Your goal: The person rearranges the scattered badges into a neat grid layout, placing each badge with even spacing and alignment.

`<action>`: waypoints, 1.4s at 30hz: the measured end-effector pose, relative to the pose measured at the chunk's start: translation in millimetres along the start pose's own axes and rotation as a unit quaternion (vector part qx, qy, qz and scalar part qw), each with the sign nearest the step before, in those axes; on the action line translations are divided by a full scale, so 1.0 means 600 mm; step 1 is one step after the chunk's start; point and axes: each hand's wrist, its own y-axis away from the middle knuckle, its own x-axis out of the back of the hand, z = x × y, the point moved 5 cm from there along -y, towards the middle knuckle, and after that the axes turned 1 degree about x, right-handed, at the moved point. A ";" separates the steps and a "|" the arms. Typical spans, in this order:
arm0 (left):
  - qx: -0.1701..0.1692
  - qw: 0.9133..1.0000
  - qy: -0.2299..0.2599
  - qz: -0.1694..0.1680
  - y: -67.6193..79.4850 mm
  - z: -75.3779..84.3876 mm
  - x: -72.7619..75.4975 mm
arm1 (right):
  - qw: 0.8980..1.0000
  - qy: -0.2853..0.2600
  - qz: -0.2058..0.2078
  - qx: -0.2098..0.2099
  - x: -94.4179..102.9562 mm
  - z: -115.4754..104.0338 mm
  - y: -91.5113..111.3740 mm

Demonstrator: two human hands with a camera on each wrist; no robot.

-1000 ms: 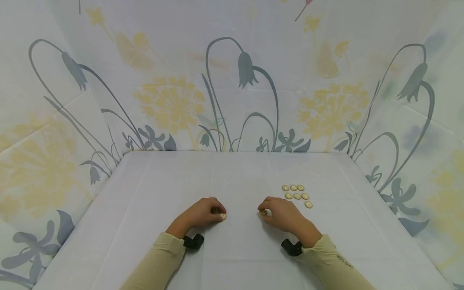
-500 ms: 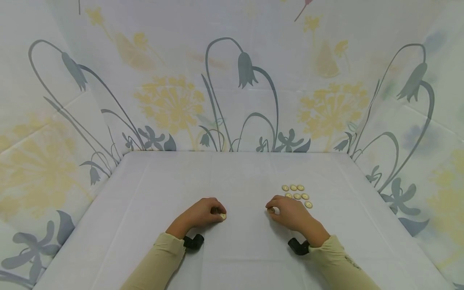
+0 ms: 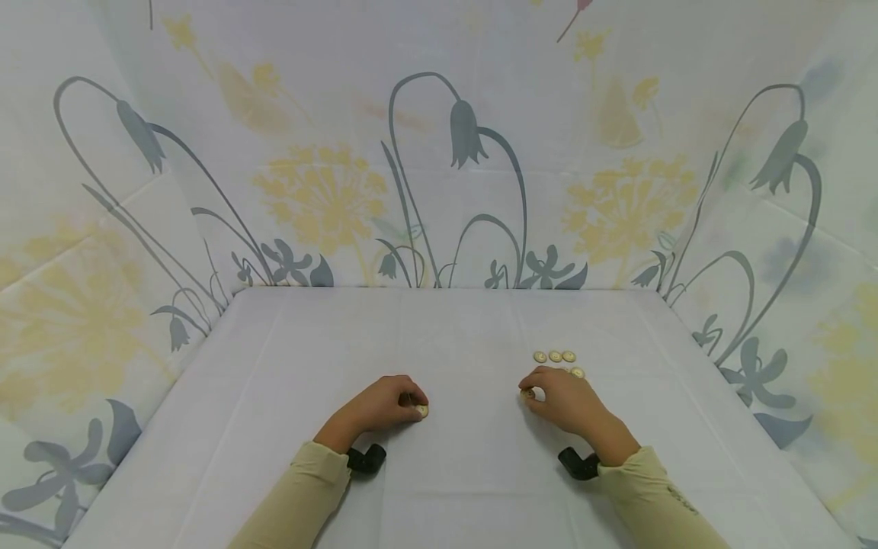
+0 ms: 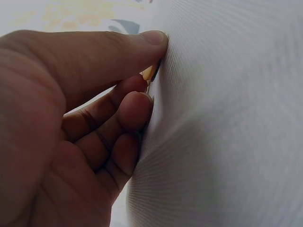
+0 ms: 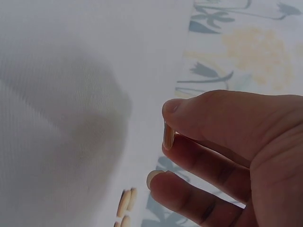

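Observation:
At the middle of the white table, my left hand [image 3: 379, 404] has its thumb and fingertips on a small round cream disc [image 3: 421, 411] with a ring marked on its face. In the left wrist view that disc [image 4: 149, 72] shows as a yellowish edge between thumb and finger, right at the cloth. My right hand [image 3: 568, 402] pinches another disc [image 3: 527, 393] above the table. Seen edge-on in the right wrist view, this disc [image 5: 168, 136] stands between thumb and index finger, the other fingers loosely bent. The right hand partly covers the group of discs behind it.
Behind the right hand, a row of three like discs [image 3: 555, 356] lies flat, with one more disc [image 3: 578, 373] in front of it. White cloth covers the table [image 3: 329, 328]. A flower-patterned curtain [image 3: 473, 229] rises along its back and sides.
My right hand has moved to the right and slightly away, carrying its disc, and now hides several of the lying discs. The left hand stays in place.

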 end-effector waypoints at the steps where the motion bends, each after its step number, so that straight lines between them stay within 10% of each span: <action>1: 0.001 1.000 0.001 0.000 0.000 0.000 0.000 | 1.000 0.001 0.000 -0.002 0.001 0.002 0.001; 42: 0.005 1.000 -0.014 -0.002 -0.001 -0.002 -0.004 | 0.996 -0.013 -0.009 -0.090 0.027 0.079 0.018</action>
